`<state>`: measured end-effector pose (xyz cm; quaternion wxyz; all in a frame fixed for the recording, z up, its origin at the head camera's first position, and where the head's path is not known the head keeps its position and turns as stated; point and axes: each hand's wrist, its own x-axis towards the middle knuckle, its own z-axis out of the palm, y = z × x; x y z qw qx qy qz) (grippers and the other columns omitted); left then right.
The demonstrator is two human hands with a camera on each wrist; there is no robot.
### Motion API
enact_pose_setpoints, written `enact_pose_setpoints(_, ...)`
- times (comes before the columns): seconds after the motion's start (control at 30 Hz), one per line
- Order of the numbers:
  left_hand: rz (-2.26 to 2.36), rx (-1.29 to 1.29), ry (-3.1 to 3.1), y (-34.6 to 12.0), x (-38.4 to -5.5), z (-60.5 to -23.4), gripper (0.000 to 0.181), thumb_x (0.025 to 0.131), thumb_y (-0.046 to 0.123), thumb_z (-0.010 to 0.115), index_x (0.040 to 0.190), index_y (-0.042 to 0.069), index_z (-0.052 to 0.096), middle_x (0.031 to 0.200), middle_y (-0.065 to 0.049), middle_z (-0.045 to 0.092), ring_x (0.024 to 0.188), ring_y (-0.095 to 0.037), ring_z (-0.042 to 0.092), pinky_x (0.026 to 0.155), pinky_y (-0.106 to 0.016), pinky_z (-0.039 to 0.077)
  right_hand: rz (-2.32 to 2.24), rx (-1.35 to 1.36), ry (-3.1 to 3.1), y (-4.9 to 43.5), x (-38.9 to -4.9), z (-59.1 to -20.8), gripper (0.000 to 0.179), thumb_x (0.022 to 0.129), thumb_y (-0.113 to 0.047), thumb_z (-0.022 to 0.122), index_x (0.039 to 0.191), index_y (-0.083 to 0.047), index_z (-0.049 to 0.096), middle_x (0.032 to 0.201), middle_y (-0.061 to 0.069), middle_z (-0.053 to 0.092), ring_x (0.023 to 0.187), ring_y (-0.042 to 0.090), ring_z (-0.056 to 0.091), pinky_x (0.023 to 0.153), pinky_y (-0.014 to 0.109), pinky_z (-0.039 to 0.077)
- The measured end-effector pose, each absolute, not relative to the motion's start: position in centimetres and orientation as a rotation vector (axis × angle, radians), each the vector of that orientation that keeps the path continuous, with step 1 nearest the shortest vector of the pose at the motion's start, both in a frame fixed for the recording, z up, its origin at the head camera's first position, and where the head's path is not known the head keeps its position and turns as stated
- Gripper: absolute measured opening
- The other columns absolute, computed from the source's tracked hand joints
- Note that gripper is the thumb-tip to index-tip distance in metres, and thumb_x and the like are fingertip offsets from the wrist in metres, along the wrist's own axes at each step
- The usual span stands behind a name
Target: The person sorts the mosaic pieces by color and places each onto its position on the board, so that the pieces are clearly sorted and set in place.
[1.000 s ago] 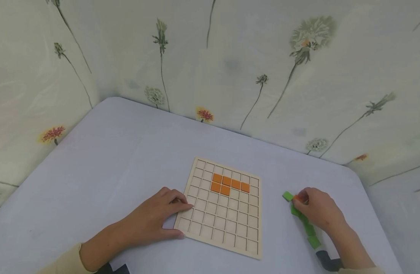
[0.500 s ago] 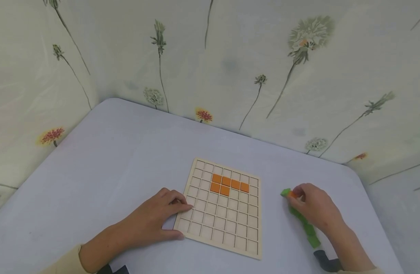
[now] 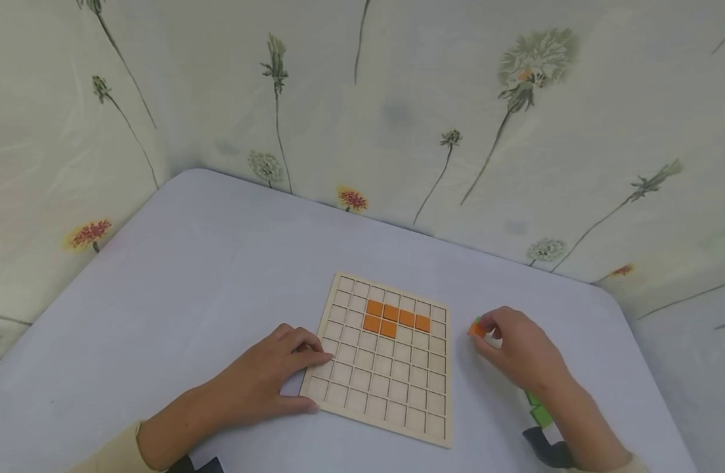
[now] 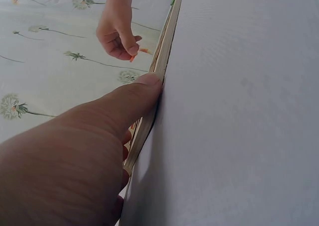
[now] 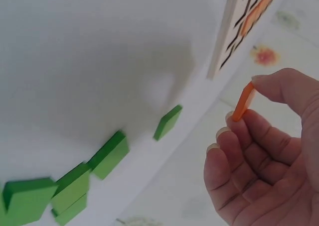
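A pale wooden grid board [image 3: 377,381] lies on the table, with several orange square tiles [image 3: 389,320] set in its upper cells. My left hand [image 3: 262,374] rests at the board's near-left corner, its thumb along the near edge and fingertips on the left border. To the right of the board, my right hand [image 3: 525,351] pinches another orange tile [image 5: 244,100] between thumb and index finger, the other fingers curled loosely below. In the left wrist view, the left thumb [image 4: 144,81] touches the board's side.
Several green tiles [image 5: 110,155] form a row on the white-covered table [image 3: 250,243], partly hidden under the right arm in the head view. A dark strap [image 3: 546,450] shows by the right wrist. A flower-printed curtain [image 3: 398,118] stands behind the table.
My right hand has lifted the orange tile away from the green row and moved left, nearer the board. The left hand and the board have stayed put.
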<state>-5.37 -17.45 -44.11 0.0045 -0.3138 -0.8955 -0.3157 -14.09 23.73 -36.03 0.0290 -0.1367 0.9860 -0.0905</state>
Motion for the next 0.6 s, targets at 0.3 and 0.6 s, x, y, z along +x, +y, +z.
enact_pose_setpoints(0.3,-0.984,-0.985,-2.794,-17.6,-5.3,-44.2,0.065,0.087,0.049,0.084,0.143,0.022,0.066,0.136,0.014,0.051,0.124,-0.008,0.044,0.104,-0.032,0.046,-0.274,-0.596,3.03,20.3,-13.9,-36.0,0.019,0.09,-0.019,0.081,0.105,-0.011,0.073,0.099,-0.002,0.065,0.093,0.021,0.061,0.075,0.038,0.054)
enact_pose_setpoints(0.6,-0.978,-0.996,-2.795,-17.6,-5.3,-44.2,0.065,0.087,0.049,0.083,0.143,0.021,0.066,0.136,0.014,0.052,0.125,-0.009,0.044,0.105,-0.033,0.046,-0.26,-0.675,2.986,17.4,-13.8,-36.5,0.022,0.09,-0.023,0.083,0.106,-0.011,0.074,0.098,-0.004,0.064,0.096,0.02,0.061,0.081,0.038,0.057)
